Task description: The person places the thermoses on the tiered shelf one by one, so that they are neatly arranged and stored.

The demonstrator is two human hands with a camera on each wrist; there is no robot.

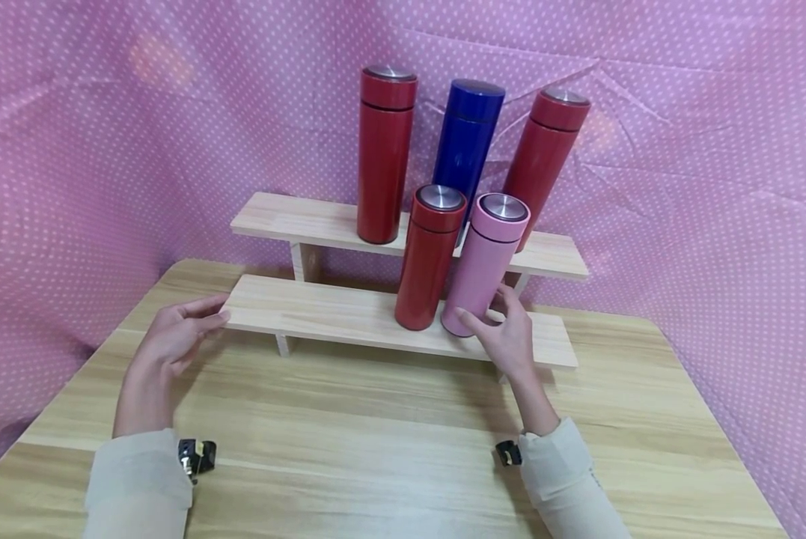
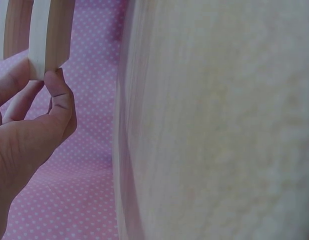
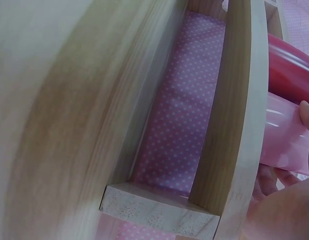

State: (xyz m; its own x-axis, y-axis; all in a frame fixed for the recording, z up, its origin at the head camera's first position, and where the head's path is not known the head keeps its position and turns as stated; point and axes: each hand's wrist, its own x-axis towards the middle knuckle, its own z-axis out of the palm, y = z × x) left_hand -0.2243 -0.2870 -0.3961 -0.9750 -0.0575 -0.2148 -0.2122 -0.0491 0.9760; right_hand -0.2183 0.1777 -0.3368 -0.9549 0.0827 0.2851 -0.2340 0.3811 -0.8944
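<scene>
My left hand (image 1: 173,333) pinches the left end of the lower wooden shelf (image 1: 322,311), thumb on one face and fingers on the other, as the shelf end (image 2: 38,45) in the left wrist view shows. My right hand (image 1: 509,337) is curled round the lower part of a pink thermos flask (image 1: 481,266), which stands on this lower shelf. In the right wrist view the thumb lies along the pink flask (image 3: 282,132), with fingers around its far side. Just left of it stands a red thermos flask (image 1: 426,269) with a steel-topped lid.
On the upper shelf (image 1: 295,217) behind stand a tall red flask (image 1: 384,157), a blue flask (image 1: 468,142) and another red flask (image 1: 547,157). The two-step stand rests on a wood-grain table (image 1: 349,449). Pink dotted cloth (image 1: 241,112) hangs around the back and sides.
</scene>
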